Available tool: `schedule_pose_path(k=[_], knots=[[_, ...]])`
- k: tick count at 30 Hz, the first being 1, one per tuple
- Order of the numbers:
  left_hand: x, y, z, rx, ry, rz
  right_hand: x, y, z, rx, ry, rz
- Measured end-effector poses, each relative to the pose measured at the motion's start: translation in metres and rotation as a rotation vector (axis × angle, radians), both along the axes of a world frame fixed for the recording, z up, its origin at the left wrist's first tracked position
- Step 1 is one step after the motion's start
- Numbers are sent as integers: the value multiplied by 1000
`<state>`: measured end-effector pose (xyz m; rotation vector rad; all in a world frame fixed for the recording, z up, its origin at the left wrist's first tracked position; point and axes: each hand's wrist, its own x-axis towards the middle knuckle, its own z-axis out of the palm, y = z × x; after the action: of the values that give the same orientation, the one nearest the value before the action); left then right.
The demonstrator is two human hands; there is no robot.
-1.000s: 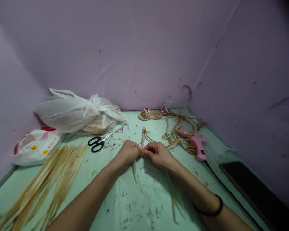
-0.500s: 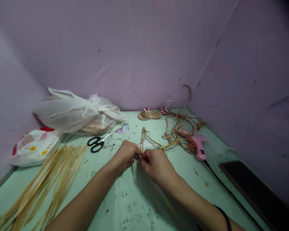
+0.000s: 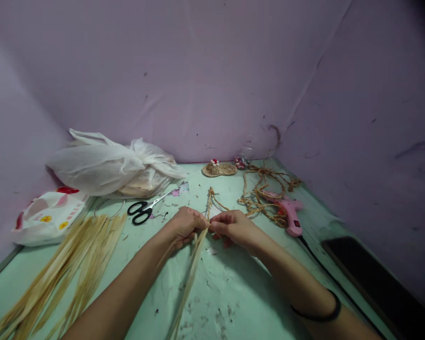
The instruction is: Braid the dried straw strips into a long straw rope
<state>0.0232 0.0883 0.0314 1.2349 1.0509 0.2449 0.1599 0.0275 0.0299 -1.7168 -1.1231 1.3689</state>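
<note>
A thin straw braid (image 3: 209, 203) runs toward me from a small nail-like point on the table, and both hands meet at its near end. My left hand (image 3: 187, 226) pinches the braid between thumb and fingers. Right beside it, my right hand (image 3: 235, 229) has its thumb and forefinger closed on the same spot of the braid. Loose pale straw strands (image 3: 191, 274) hang from the left fingertips toward the table's near edge. Another length of the braid slants off to the right behind my right hand.
Left of me lie straw strips (image 3: 74, 259), a white printed packet (image 3: 49, 219), a tied plastic bag (image 3: 116, 165) and scissors (image 3: 145, 209). Behind sits a woven straw slipper (image 3: 219, 169). Coiled braid (image 3: 262, 189), a pink glue gun (image 3: 292, 215) with cord and a black phone-like slab (image 3: 368, 278) are right.
My right hand has turned, its fingers now stretching more toward the left hand. The loose strands, earlier blurred and trailing rightward under it, now hang down to the left.
</note>
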Motion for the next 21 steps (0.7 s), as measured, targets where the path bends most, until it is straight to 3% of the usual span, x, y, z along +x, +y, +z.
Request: schedule_pose_path(k=[5, 10, 13, 17, 19, 21], knots=[[3, -4, 2, 30, 25, 17, -2, -1, -6, 20, -183, 43], [7, -8, 4, 40, 49, 71, 23, -11, 23, -1, -346, 326], [9, -7, -1, 81, 30, 85, 39, -20, 40, 5, -400, 412], [10, -9, -13, 159, 74, 122, 39, -22, 52, 133, -405, 219], [10, -10, -18, 184, 101, 121, 27, -14, 55, 191, -377, 157], [8, -9, -21, 153, -13, 129, 5, 2, 59, 231, -346, 163]])
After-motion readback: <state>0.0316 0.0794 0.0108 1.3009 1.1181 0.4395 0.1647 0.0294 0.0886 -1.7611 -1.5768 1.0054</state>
